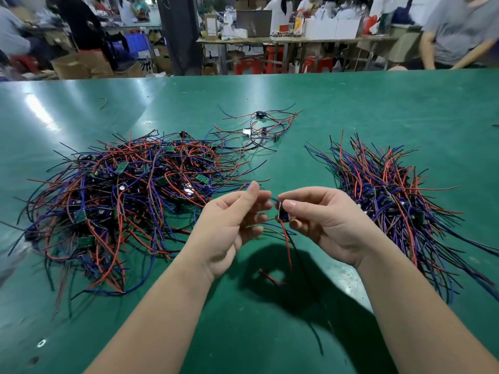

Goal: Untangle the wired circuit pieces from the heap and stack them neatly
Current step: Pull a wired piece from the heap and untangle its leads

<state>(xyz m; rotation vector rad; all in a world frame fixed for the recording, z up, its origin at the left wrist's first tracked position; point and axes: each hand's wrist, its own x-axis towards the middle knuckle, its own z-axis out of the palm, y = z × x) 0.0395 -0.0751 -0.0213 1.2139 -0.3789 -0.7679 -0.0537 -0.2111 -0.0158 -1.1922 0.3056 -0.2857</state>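
Above the middle of the green table [351, 103], towards its near edge, two hands meet in the air around one small dark circuit piece with wires [283, 214]. The right hand [321, 220] pinches the little board between thumb and curled fingers. The left hand [232, 225], fingers also curled, pinches a blue wire [273, 200] that runs from that board. One red wire [287, 247] and one black wire [302, 265] hang from the piece down towards the table.

Wired circuit pieces lie in three groups on the table. On the left side spreads the big tangled heap of green boards with red, blue and black wires [129, 198], too many to count. On the right side lies the stack of the same pieces [391, 198], its wires fanned out towards the far and near edges, boards gathered in the middle. Between the two, nearer the far edge, sits a small loose cluster [259, 128] in which about four boards show. One stray wire scrap [102, 102] lies alone towards the far left corner.

Beyond the far edge stand brown cardboard boxes [81, 64] on the floor and one blue plastic crate [135, 41]; what they hold cannot be told. A person in a grey shirt [459, 31] leans at the far right corner.
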